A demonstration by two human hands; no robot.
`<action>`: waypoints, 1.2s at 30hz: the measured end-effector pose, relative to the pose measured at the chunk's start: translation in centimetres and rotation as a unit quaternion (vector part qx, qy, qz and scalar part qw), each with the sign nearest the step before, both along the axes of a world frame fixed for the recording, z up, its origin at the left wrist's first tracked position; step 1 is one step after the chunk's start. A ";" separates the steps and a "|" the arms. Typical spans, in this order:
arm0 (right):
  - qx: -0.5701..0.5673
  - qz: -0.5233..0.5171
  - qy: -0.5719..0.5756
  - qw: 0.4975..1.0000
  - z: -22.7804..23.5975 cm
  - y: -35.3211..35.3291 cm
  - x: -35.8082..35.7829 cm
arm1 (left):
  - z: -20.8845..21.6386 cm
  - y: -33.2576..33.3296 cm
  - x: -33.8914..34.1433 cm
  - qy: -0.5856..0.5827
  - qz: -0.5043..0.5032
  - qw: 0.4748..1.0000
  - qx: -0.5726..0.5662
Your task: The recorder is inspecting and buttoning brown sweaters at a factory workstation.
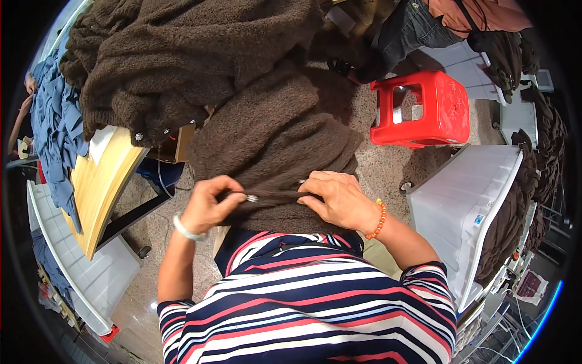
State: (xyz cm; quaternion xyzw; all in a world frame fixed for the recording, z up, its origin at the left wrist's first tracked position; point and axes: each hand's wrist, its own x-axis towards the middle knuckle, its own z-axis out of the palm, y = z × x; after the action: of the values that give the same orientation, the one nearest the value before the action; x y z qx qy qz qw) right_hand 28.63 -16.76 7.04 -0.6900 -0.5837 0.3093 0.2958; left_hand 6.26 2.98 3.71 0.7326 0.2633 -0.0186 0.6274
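Note:
A dark brown knit garment (273, 130) lies over my lap and runs up to the larger brown pile. My left hand (209, 203), with a white bangle on its wrist, pinches the garment's edge between thumb and forefinger. A small shiny silvery piece (251, 198) shows at those fingertips; its kind is too small to tell. My right hand (339, 197), wearing an orange bead bracelet, is closed in a pinch on the same edge farther right. Another silvery bit (301, 181) peeks out by its forefinger. Between both hands the knit edge is stretched in a narrow fold.
Brown knitwear (163, 54) is heaped on a wooden table (109, 176), beside blue garments (56, 121). To the right stand a red plastic stool (451, 112) and a whitish plastic bin (464, 194) with brown knits. Another bin (109, 273) is at lower left. A person (406, 30) sits at the far right.

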 end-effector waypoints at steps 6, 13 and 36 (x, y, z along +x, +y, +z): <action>0.054 -0.030 0.002 0.998 -0.4 -0.4 -0.6 | 3.8 -2.0 3.1 -0.122 -0.048 0.943 0.306; 0.046 -0.058 0.107 0.992 1.0 -1.2 -0.3 | 1.6 -6.9 6.4 -0.129 -0.075 0.968 0.200; 0.103 0.009 0.031 0.994 -0.5 -2.2 -0.8 | 1.7 -7.1 7.3 -0.106 -0.139 0.935 0.309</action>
State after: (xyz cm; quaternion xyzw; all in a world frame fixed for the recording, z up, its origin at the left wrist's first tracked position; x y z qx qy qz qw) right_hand 27.83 -18.97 6.54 -0.6405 -0.6090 0.2716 0.3809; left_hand 13.53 -4.09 5.45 0.9174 0.0836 0.0545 0.3853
